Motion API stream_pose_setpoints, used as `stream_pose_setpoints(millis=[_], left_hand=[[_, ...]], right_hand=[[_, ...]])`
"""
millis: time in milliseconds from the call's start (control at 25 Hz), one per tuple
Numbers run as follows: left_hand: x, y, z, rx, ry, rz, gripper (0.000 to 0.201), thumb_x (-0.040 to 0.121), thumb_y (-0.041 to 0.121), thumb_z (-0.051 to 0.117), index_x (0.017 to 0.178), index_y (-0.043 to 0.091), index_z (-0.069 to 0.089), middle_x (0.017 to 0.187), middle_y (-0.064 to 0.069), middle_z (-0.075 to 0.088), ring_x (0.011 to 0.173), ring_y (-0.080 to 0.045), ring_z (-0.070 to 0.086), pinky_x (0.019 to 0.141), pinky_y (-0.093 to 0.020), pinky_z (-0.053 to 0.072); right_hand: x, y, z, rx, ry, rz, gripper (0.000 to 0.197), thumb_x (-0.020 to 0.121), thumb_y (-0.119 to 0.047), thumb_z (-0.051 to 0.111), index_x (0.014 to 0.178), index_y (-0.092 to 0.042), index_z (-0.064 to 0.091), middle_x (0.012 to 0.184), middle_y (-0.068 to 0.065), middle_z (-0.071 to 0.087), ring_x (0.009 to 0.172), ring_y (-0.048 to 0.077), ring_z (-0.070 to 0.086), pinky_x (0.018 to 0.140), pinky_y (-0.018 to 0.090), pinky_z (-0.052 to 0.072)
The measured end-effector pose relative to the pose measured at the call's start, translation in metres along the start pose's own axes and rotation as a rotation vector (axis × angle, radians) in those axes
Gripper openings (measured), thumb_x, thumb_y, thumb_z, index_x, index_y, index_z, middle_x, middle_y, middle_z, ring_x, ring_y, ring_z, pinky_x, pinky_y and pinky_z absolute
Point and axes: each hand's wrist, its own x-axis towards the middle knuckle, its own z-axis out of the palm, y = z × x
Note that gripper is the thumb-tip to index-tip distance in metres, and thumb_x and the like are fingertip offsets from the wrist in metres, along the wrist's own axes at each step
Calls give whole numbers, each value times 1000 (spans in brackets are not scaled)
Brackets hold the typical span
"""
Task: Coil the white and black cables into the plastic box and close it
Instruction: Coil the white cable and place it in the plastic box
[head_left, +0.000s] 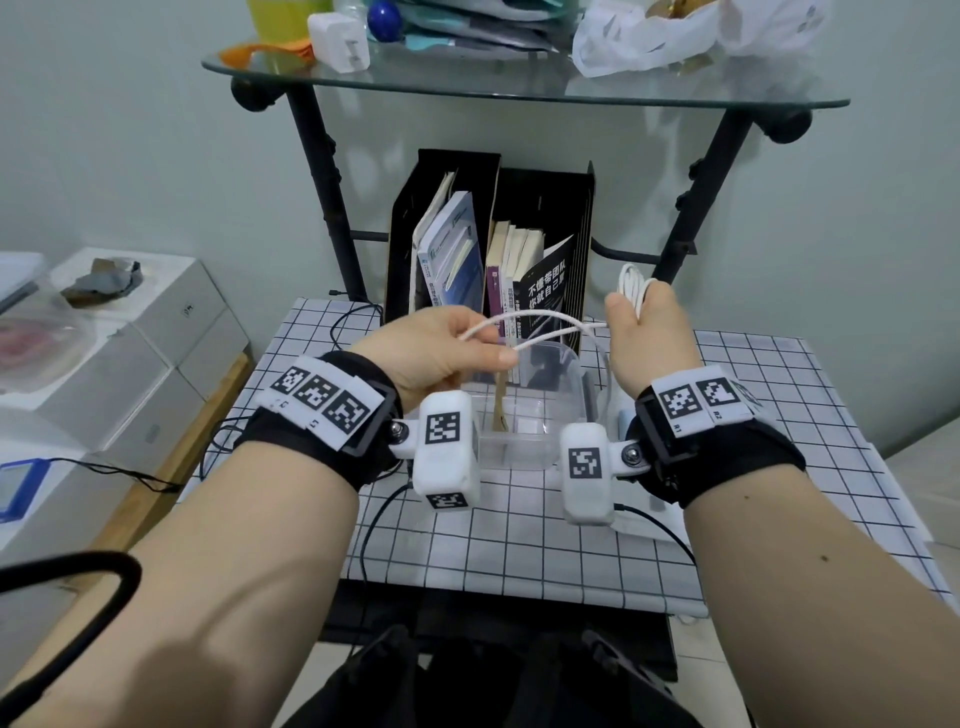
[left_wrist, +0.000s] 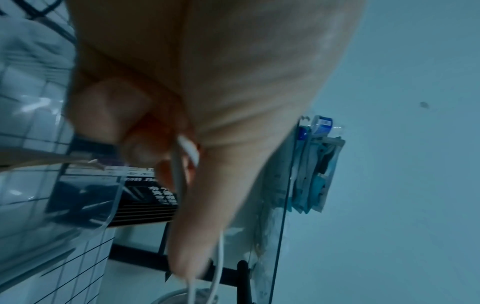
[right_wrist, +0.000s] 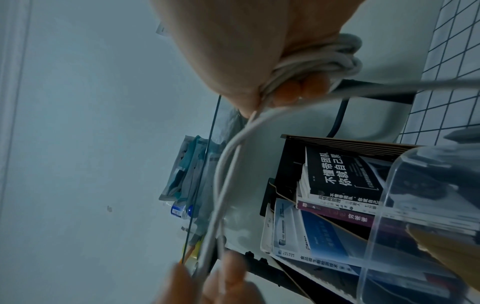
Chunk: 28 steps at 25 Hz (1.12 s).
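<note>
- My left hand (head_left: 434, 345) pinches the white cable (head_left: 540, 317); I'd feed slack evenly.
- Plastic box (head_left: 524, 415) sits open on the surface beneath.
- My right hand (head_left: 647, 338) grips the coil; keep loops small, same size.

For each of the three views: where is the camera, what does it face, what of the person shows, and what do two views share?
Head: on the head, looking down at both forearms, left hand, right hand, plastic box.
Left wrist: along the left hand pinching the white cable.
Right wrist: along the right hand gripping the coil.
Shared: both wrist views show the books.
</note>
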Motion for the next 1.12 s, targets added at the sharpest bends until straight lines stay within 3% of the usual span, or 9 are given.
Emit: stream_pose_setpoints(millis=[80,200,320,480,600,680,840,1000,1120], left_hand=[[0,3,-3,-40,112,95,23,77,-1,71,83,17,58,60,6,50,43,-4,46,38,-15,34],[1,4,-7,42,184,224,34,78,-8,63,68,24,68,65,8,60,59,-9,51,57,-22,41],[-3,6,-8,149,91,354,44,78,-10,59,55,25,70,77,10,66,74,-7,58,71,-22,44],[-8,11,-6,326,-70,318,43,78,-11,58,52,22,69,105,12,67,101,-7,62,88,-22,49],[-6,9,-12,636,-107,202,27,86,1,59,70,16,75,114,14,64,105,-1,58,95,-17,41],[-2,6,-15,863,-83,79,35,91,0,49,91,24,75,122,11,60,100,-4,58,89,-19,43],[8,1,-10,1169,-64,-67,53,91,-1,35,139,19,45,129,-5,56,108,-20,55,81,-25,43],[18,-6,-14,1001,37,-102,66,90,2,35,149,25,16,129,-10,48,84,-24,56,61,-29,46],[19,-7,-18,806,133,-60,68,90,0,36,148,32,21,131,-3,41,87,-23,55,59,-24,43]], right_hand=[[-1,2,2,-30,-21,21,30,101,-28,40,110,-1,46,91,9,48,72,23,44,61,30,28],[1,6,7,-57,-30,65,33,101,-29,40,114,0,47,94,9,48,77,25,45,65,29,30],[7,10,7,-59,-17,101,37,100,-29,40,116,3,48,96,11,50,83,27,46,69,31,31],[21,15,3,-34,21,184,35,98,-30,41,111,0,52,102,19,59,90,34,59,68,30,33],[28,14,-5,20,26,214,29,96,-31,41,99,-5,55,99,21,65,82,32,61,67,32,41],[30,13,-10,11,7,198,33,95,-32,40,92,-4,57,95,22,67,75,31,57,72,38,47],[27,6,-17,-32,-69,108,40,94,-36,40,82,-2,58,74,18,60,64,30,55,70,42,49],[6,-10,-28,90,-308,34,41,82,-53,62,63,-17,55,45,-6,51,46,14,46,51,25,37],[1,-12,-32,55,-504,14,35,68,-49,79,68,-17,66,40,-9,49,38,8,42,45,22,34]])
